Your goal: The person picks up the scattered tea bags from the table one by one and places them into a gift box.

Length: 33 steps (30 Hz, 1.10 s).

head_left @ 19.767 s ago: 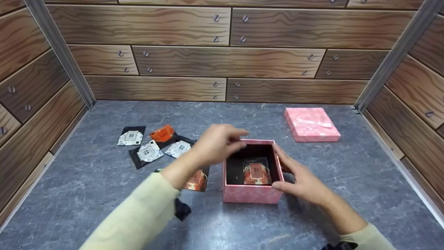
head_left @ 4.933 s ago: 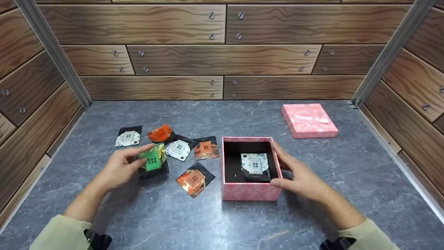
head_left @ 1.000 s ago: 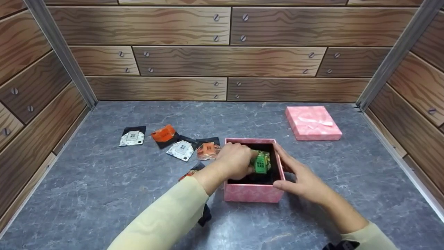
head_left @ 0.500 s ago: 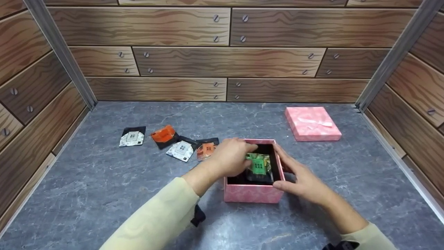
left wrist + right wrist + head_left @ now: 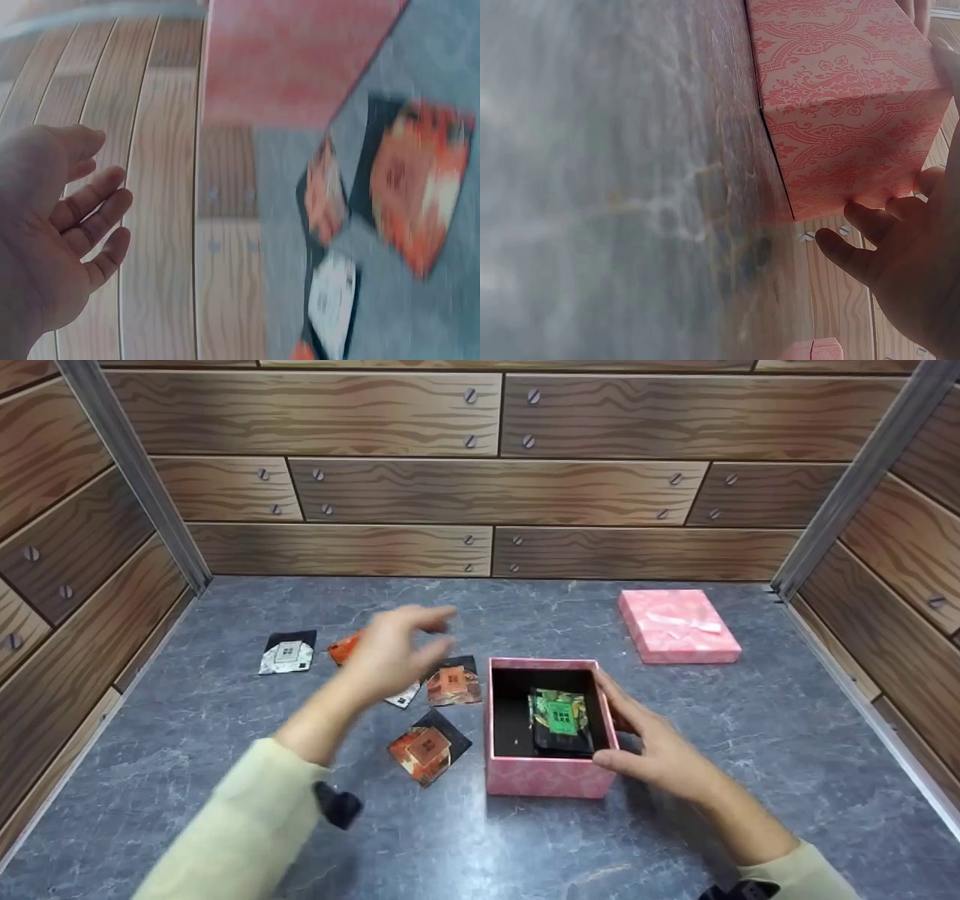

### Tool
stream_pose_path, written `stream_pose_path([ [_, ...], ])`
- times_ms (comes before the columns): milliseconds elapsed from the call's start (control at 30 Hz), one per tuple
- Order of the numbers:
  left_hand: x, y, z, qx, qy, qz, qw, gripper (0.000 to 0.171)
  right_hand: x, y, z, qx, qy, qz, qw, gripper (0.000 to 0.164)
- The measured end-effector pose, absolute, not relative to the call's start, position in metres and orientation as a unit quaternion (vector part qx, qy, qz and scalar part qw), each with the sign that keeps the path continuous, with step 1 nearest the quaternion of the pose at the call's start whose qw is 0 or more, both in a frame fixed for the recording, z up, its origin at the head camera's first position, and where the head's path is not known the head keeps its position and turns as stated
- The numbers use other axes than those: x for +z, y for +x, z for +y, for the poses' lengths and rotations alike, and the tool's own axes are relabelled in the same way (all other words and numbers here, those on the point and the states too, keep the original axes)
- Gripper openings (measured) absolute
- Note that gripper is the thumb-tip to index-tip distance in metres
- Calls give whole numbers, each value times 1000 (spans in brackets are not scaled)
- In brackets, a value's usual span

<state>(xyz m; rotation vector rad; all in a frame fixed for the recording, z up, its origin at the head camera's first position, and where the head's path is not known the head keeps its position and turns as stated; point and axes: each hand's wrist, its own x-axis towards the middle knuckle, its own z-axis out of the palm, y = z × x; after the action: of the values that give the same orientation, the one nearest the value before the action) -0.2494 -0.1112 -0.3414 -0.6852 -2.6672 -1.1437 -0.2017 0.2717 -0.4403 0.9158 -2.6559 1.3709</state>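
Note:
My left hand, blurred by motion, is in the air over the loose sachets with its fingers loosely bent and nothing held. In the left wrist view the left palm shows bare. My right hand grips the right wall of the pink patterned gift box, its thumb at the front right corner and its fingers along the side. Inside the box a green and black sachet lies face up toward the right. The right wrist view shows the fingertips against the box's side.
Left of the box lie an orange sachet, another orange one and a white one partly behind the left hand. A red-orange sachet and a white sachet lie farther left. The pink bowed lid rests back right.
The green sachet, picked from the table earlier, now lies in the box, released by my left hand. That hand has moved out leftward over the sachets. My right hand stays on the box.

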Motion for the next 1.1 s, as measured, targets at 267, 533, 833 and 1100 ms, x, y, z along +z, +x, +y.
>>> stream_pose_path([
  [267, -343, -266, -195, -414, -140, -891, 121, 48, -434, -205, 272, 416, 276, -866, 11, 104],
  [533, -359, -278, -260, -409, -78, -900, 131, 49, -434, -206, 273, 428, 277, -860, 7, 105],
  [833, -395, -286, -310, -408, -16, -908, 93, 59, -439, -204, 273, 412, 289, -864, 22, 106],
  [1100, -421, -292, -323, -408, 27, -911, 58, 62, -440, -202, 272, 393, 277, -876, 25, 106],
])
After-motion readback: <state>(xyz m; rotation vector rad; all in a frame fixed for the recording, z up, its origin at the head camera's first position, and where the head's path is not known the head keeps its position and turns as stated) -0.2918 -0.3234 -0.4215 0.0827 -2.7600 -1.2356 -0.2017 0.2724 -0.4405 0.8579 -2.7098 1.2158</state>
